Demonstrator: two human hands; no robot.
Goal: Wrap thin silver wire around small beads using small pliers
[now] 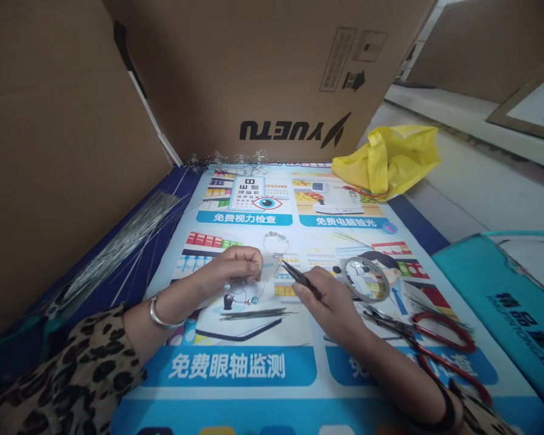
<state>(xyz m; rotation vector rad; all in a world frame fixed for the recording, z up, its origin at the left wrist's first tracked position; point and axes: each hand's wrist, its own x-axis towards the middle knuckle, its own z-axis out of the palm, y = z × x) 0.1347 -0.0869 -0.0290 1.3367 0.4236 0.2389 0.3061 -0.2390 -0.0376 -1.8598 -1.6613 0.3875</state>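
My left hand (238,266) pinches a thin wire piece strung with small beads (254,300), closed at thumb and forefinger. Part of this beaded wire hangs below the fingers, while a looped beaded section (277,235) shows above and to the right. My right hand (333,305) is wrapped round dark needle-nose pliers (303,278). Their tips are at a small wire loop just right of my left fingers; whether they grip it I cannot tell. Below my left hand, a short bundle of dark wires (254,314) lies on the printed sheet (294,329).
Right of my right hand are a clear round roll (367,279) and red-handled scissors (444,329). A yellow bag (390,160) and a teal bag (498,296) lie further right. Long wires (136,232) lie left. Beaded wire pieces (236,160) stand before the cardboard box (254,72).
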